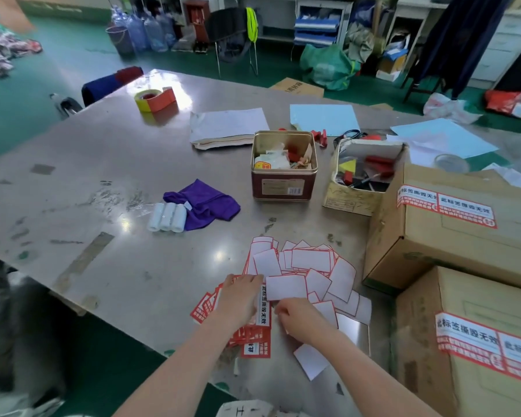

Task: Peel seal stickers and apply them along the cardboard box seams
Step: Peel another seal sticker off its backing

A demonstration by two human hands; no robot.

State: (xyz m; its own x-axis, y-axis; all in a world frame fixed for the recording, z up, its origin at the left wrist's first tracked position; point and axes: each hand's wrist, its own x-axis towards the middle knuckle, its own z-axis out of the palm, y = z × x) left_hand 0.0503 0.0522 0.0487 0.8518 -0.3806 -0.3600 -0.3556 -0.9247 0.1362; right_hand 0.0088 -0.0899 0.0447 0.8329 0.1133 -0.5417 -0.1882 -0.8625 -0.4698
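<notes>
Both hands are down in the seal stickers (pixel 254 335) heaped at the counter (pixel 103 182) near edge: left hand (pixel 238 299) spread flat on them, right hand (pixel 298 317) seemingly pinching one's corner. Both cardboard boxes (pixel 451 245) sit right beside. The loose backing papers (pixel 310 260) could easily snag and slide off the counter.

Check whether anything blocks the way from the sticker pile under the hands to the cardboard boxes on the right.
Nothing visible blocks it. The left hand and right hand rest on the red-and-white seal stickers; only loose white backing sheets lie flat between them and the brown cardboard boxes.
</notes>
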